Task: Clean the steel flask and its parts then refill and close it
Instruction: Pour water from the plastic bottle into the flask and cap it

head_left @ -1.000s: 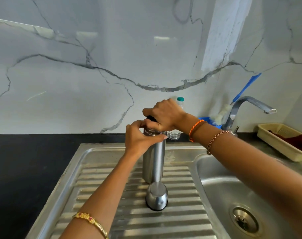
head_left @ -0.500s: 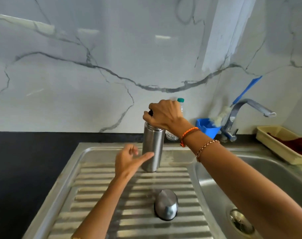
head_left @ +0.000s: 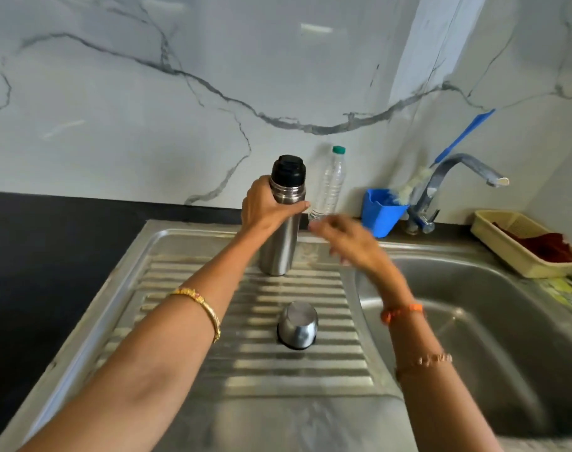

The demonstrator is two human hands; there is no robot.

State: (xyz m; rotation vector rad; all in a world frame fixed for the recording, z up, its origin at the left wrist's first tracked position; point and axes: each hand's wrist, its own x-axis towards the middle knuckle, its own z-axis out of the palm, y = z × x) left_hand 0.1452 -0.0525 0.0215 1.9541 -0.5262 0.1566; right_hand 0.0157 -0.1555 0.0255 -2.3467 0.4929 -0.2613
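Note:
The steel flask [head_left: 279,243] stands upright at the back of the ribbed steel drainboard [head_left: 180,321], with its black stopper [head_left: 288,171] fitted in the neck. My left hand [head_left: 265,208] grips the flask just below the neck. My right hand [head_left: 346,239] is blurred, to the right of the flask and apart from it, fingers loose and holding nothing. The flask's steel cup lid [head_left: 297,324] sits mouth-down on the drainboard, nearer to me.
A clear plastic bottle with a green cap [head_left: 328,184] stands behind the flask against the marble wall. A blue holder [head_left: 382,212] with a brush, the tap [head_left: 454,187], the sink basin [head_left: 474,337] and a beige tray [head_left: 519,249] with a red cloth lie to the right.
My right hand has let go of the flask's top and moved down to the right. My left hand has come back onto the flask and grips it below the neck.

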